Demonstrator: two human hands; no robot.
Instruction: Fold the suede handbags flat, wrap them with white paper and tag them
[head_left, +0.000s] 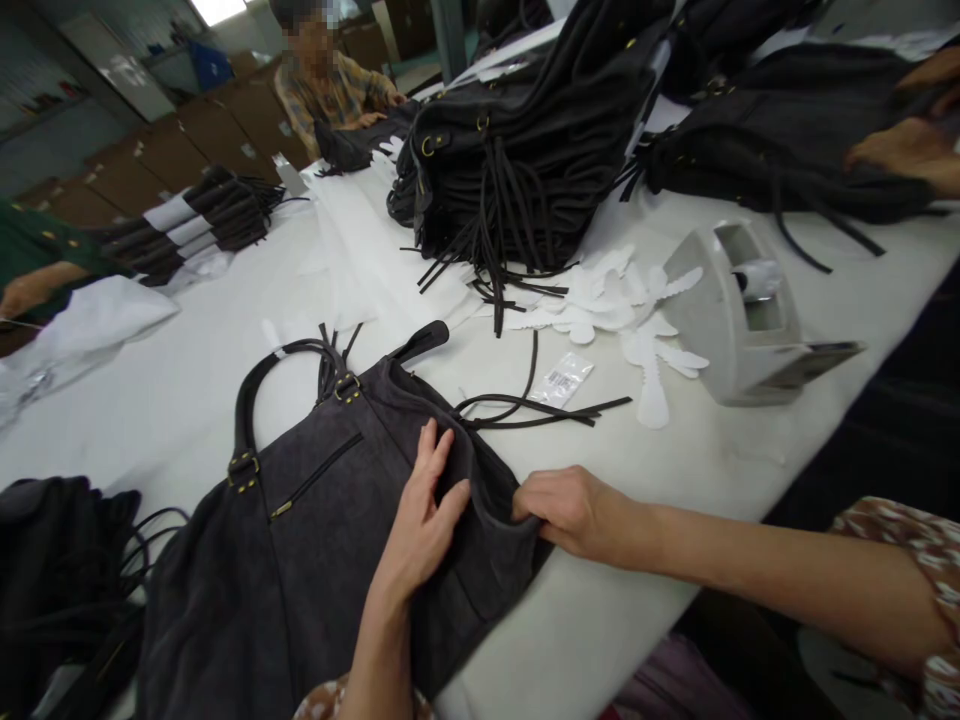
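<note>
White tbl [720, 465] w/ dk bag [337, 540], R fingers [535, 494] gripping its edge, L fingers [442, 450] loose atop.

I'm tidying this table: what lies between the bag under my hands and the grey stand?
In the head view: dark cords, a small packet and white cutouts.

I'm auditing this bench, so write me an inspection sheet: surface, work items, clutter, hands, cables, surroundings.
Surface: white worktable, largely covered with bags and packing pieces.
Work items: dark grey handbag lying on its side, its zip pocket facing up.
Clutter: white cut-out pieces, barcode-labelled packet, what looks like a grey tape dispenser, stacked dark bags.
Left hand: spread on the handbag, beside its opening.
Right hand: gripping the opening's edge.
Cables: nothing seen.
Surroundings: co-worker in a plaid shirt across the table, other people's hands at both sides, cardboard boxes behind.
</note>
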